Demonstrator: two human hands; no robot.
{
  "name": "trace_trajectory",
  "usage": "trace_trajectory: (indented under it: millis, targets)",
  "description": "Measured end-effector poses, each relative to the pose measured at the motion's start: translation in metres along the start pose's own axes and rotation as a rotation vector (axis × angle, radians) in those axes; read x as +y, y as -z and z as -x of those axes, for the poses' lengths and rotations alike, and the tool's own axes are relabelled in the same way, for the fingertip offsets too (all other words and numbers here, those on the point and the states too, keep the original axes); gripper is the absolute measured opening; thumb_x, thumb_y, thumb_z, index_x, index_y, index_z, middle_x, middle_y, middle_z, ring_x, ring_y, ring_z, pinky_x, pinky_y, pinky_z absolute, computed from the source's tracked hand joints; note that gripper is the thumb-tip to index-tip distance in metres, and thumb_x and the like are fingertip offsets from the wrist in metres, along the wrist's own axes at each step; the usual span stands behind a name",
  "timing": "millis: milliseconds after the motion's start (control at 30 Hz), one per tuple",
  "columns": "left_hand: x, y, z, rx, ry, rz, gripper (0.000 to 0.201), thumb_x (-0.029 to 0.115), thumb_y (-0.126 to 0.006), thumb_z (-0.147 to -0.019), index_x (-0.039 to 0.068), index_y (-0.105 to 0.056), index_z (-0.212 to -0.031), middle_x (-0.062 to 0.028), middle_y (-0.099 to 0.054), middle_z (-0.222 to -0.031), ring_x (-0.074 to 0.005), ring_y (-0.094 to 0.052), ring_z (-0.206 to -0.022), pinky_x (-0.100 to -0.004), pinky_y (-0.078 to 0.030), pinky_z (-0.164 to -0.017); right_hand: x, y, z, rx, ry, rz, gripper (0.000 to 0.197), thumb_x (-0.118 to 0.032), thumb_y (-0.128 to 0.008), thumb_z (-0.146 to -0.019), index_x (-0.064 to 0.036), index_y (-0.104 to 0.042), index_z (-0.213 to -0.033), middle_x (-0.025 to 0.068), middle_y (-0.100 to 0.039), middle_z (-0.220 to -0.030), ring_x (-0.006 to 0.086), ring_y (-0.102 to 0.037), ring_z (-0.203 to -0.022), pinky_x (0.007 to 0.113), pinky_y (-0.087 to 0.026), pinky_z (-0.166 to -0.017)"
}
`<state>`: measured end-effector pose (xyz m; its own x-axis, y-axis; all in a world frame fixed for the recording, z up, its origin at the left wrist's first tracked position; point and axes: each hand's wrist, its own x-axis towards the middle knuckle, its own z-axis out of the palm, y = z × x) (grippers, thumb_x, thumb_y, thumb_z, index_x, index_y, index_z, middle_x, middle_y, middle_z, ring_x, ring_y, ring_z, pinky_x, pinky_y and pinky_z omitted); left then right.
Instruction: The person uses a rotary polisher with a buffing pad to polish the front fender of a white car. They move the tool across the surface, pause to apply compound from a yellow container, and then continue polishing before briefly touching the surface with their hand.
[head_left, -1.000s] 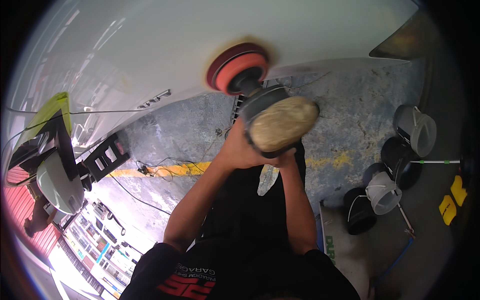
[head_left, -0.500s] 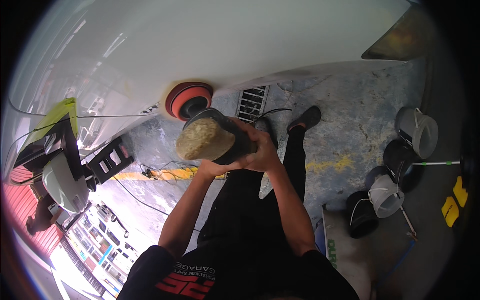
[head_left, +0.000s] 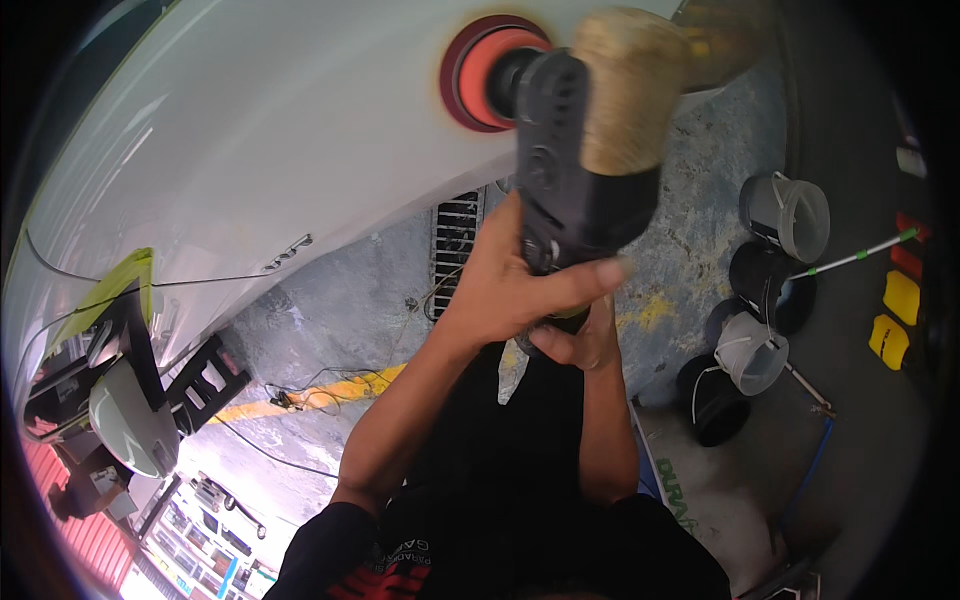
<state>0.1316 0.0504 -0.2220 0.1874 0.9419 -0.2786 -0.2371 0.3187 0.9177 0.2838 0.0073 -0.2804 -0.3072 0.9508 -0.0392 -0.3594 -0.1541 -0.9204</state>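
Observation:
A car polisher with a dark body is held up in front of me, its head tilted toward the pale car panel. Its round orange and maroon pad appears to rest against the panel's upper part. A tan, fuzzy cover wraps part of the machine. My left hand is closed round the polisher's body, thumb across it. Lower down, my right hand is wrapped around the same machine near its rear end; some of those fingers are hidden.
Yellow-green tape edges the panel near the side mirror. A floor drain grate lies below the bodywork. Cables trail across the concrete. Several buckets stand on the right, beside a pole and yellow pads.
Both hands have carried the polisher up and to the right along the panel. It has turned, so more of its dark body shows. My view has shifted too.

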Motion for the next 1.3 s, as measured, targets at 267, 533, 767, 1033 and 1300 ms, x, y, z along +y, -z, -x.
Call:
trace_trajectory:
  millis: [267, 533, 767, 1033, 1300]
  targets:
    - [0.051, 0.018, 0.084, -0.116, -0.165, 0.153, 0.12, 0.083, -0.058, -0.098, -0.005, -0.019, -0.17, -0.0202, -0.055, -0.149, -0.0332, -0.067, -0.127, -0.0488, -0.054, -0.117, -0.101, -0.063, 0.05, -0.082, -0.189, -0.236, 0.101, -0.057, -0.075, -0.097, 0.0038, -0.031, -0.165, 0.0249, -0.058, -0.151, 0.031, -0.056, -0.142, 0.043, -0.04, -0.121]
    - [0.151, -0.019, 0.106, 0.234, -0.259, 0.501, 0.064, 0.058, -0.056, -0.11, -0.003, -0.061, -0.128, -0.0149, -0.072, -0.107, -0.0301, -0.076, -0.088, -0.0441, -0.066, -0.086, -0.185, -0.108, 0.067, -0.28, -0.02, -0.155, 0.1, -0.068, -0.049, -0.111, 0.009, -0.027, -0.17, 0.0287, -0.046, -0.167, 0.0358, -0.049, -0.154, 0.043, -0.038, -0.125]
    - [0.193, -0.027, 0.142, 0.328, -0.302, 0.498, 0.058, 0.057, -0.061, -0.108, 0.0, -0.064, -0.119, -0.0122, -0.073, -0.103, -0.0259, -0.076, -0.083, -0.0403, -0.067, -0.077, -0.221, -0.127, 0.082, -0.436, 0.053, -0.192, 0.083, -0.029, -0.067, -0.113, 0.0023, -0.022, -0.175, 0.0189, -0.047, -0.168, 0.0182, -0.053, -0.14, 0.029, -0.046, -0.111]
    - [0.192, -0.034, 0.163, 0.267, -0.395, 0.523, 0.052, 0.051, -0.058, -0.112, 0.001, -0.059, -0.126, -0.0124, -0.069, -0.108, -0.0216, -0.073, -0.089, -0.0348, -0.066, -0.076, -0.233, -0.143, 0.091, -0.342, 0.028, -0.131, 0.092, -0.008, -0.086, -0.098, -0.0026, -0.033, -0.173, 0.0162, -0.071, -0.135, 0.0111, -0.068, -0.108, 0.028, -0.058, -0.091]
    - [0.196, -0.039, 0.17, 0.232, -0.39, 0.508, 0.056, 0.055, -0.057, -0.11, 0.002, -0.06, -0.127, -0.0111, -0.068, -0.105, -0.0206, -0.071, -0.087, -0.0352, -0.064, -0.073, -0.243, -0.142, 0.091, -0.372, -0.066, -0.212, 0.091, 0.007, -0.092, -0.084, -0.0032, -0.046, -0.162, 0.0164, -0.074, -0.129, 0.0157, -0.072, -0.109, 0.033, -0.064, -0.087]
